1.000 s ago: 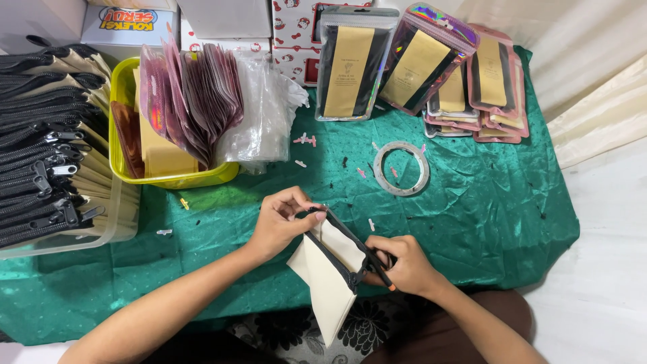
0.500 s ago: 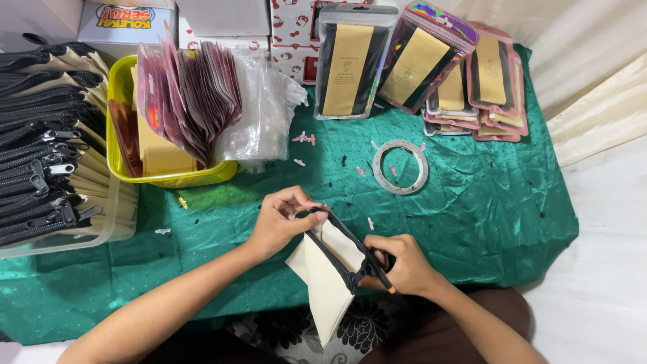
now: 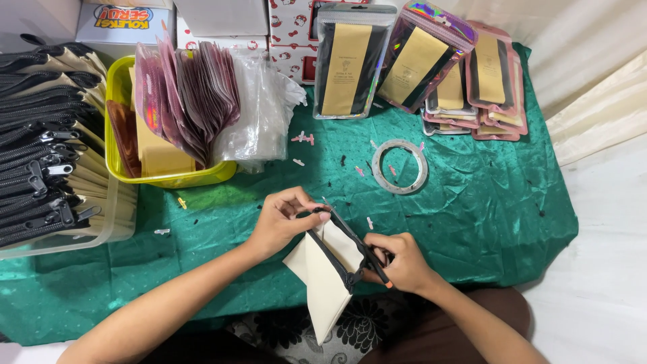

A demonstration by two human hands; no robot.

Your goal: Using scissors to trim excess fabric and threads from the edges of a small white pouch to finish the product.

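A cream fabric pouch with a black zipper hangs open over the near edge of the green-clothed table. My left hand pinches the far end of the zipper. My right hand grips the near end of the zipper and holds a thin black tool with an orange tip. The pouch's mouth gapes between the two hands.
A yellow tub of pink packets and clear bags stands at the left. A clear bin of zippered pouches sits at the far left. Packaged cards line the back. A tape ring lies mid-table, with small scraps about.
Both hands have shifted slightly on the zipper; the pouch stays open in the same place.
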